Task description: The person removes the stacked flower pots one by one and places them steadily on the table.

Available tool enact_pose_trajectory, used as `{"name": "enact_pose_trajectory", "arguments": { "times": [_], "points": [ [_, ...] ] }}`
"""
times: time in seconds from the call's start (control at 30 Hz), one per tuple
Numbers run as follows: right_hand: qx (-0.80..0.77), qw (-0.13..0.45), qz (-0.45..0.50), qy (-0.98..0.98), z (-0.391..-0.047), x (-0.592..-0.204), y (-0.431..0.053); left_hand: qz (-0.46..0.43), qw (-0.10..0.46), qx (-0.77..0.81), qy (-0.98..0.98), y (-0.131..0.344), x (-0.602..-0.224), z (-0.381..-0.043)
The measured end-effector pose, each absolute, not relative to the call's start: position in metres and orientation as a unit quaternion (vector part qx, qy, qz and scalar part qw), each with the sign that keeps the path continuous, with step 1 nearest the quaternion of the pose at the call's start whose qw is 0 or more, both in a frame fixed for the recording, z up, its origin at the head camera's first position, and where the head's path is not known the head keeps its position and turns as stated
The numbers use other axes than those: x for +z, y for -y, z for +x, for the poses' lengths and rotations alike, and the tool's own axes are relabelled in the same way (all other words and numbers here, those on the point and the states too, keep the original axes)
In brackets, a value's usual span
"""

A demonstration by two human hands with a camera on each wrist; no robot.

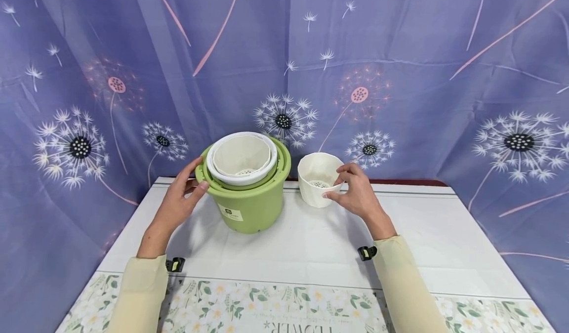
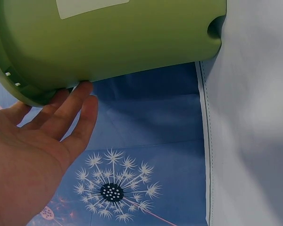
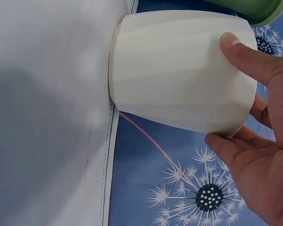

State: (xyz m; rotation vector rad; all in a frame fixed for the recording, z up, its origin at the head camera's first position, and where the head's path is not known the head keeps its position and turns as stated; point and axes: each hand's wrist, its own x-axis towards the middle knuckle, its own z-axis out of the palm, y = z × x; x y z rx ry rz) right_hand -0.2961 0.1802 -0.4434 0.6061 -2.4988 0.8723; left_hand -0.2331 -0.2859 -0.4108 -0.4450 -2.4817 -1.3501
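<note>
A large green flower pot (image 1: 262, 209) with a pale label stands upright on the table. Nested in it are a smaller green pot, a white pot (image 1: 211, 169) and a cream pot (image 1: 242, 150); their lower parts are hidden. My left hand (image 1: 174, 207) rests against the left side of the green rim, its fingers spread and touching just below it in the left wrist view. To the right, a separate cream flower pot (image 1: 311, 192) with a perforated bottom stands upright. My right hand (image 1: 359, 194) grips its right rim, thumb (image 3: 238, 52) on the outer wall.
A white tablecloth (image 1: 426, 244) with a floral front band covers the table. Close behind the pots hangs a purple curtain (image 1: 222, 96) with dandelion prints. A dark red edge (image 1: 404, 182) shows along the table's back.
</note>
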Motion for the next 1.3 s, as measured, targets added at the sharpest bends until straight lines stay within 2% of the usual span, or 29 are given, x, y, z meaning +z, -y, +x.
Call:
{"name": "enact_pose_trajectory", "arguments": {
  "times": [1.3],
  "points": [
    [0.324,0.212,0.250,0.887,-0.2966,-0.4450,-0.1837,-0.157,0.149,-0.462,0.860,0.2856,-0.4109,-0.2324]
  ]
}}
